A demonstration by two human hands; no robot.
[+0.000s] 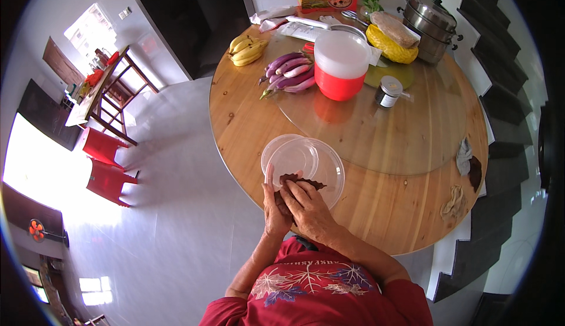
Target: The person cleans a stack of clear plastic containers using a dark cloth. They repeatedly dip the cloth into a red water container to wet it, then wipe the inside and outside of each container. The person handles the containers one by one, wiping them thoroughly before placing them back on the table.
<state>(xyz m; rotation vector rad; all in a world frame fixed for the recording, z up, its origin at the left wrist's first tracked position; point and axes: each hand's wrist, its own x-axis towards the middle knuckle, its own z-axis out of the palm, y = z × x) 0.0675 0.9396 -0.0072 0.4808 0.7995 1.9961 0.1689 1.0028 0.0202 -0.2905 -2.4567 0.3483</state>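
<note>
Close to the table's near left edge, my two hands are together around a dark brown cloth point(315, 183). My left hand point(275, 211), fingers pointing away from me, supports it from the left. Over its middle lies my right hand point(311, 211), with bent fingers pressing the cloth against the left palm. Crumpled folds stick out past the fingertips. Just beyond and partly under my hands are a round clear plastic container point(332, 173) and another clear round piece point(273, 144) overlapping it; whether that one is a lid I cannot tell.
The round wooden table point(241, 120) carries a glass turntable point(376, 143). Farther back are bananas point(247, 50), purple eggplants point(288, 73), a red-and-white tub point(340, 81), a jar point(388, 92) and a steamer pot point(429, 25). Rags point(453, 202) lie at right; stairs point(500, 202) rise beyond.
</note>
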